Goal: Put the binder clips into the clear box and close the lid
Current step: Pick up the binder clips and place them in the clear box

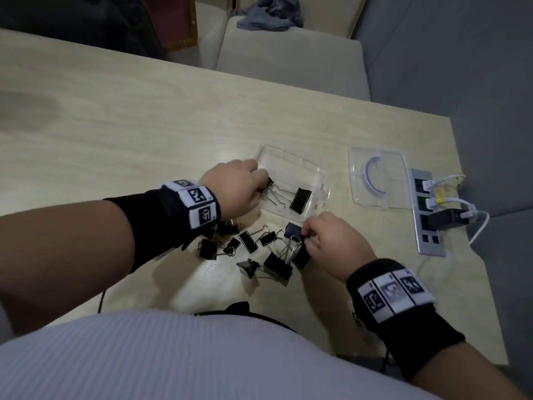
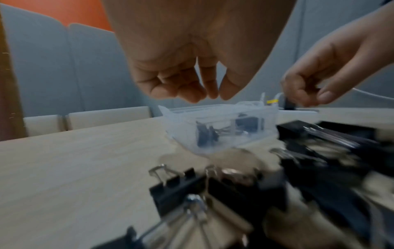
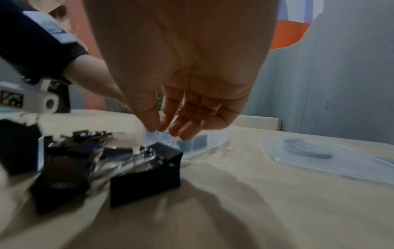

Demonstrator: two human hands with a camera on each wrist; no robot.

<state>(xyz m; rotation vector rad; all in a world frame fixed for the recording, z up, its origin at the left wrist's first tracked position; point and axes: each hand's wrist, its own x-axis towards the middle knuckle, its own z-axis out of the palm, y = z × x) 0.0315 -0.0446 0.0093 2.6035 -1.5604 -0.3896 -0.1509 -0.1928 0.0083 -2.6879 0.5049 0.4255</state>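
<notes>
The clear box (image 1: pixel 291 157) stands open on the table with two black binder clips (image 1: pixel 301 200) inside. My left hand (image 1: pixel 259 183) hovers over its left rim; in the left wrist view its fingers (image 2: pixel 211 96) hang loosely curled and hold nothing above the box (image 2: pixel 224 118). Several black binder clips (image 1: pixel 277 265) lie in a heap in front of the box. My right hand (image 1: pixel 307 235) is at the heap's right side, its fingertips (image 3: pixel 164 131) just above a dark clip (image 3: pixel 162 155), gripping nothing. The clear lid (image 1: pixel 380 180) lies flat to the right of the box.
A grey power strip (image 1: pixel 429 226) with white plugs and cables sits by the table's right edge, just past the lid. Cushioned chairs (image 1: pixel 291 53) stand beyond the far edge. The wooden table (image 1: pixel 115 125) stretches to the left.
</notes>
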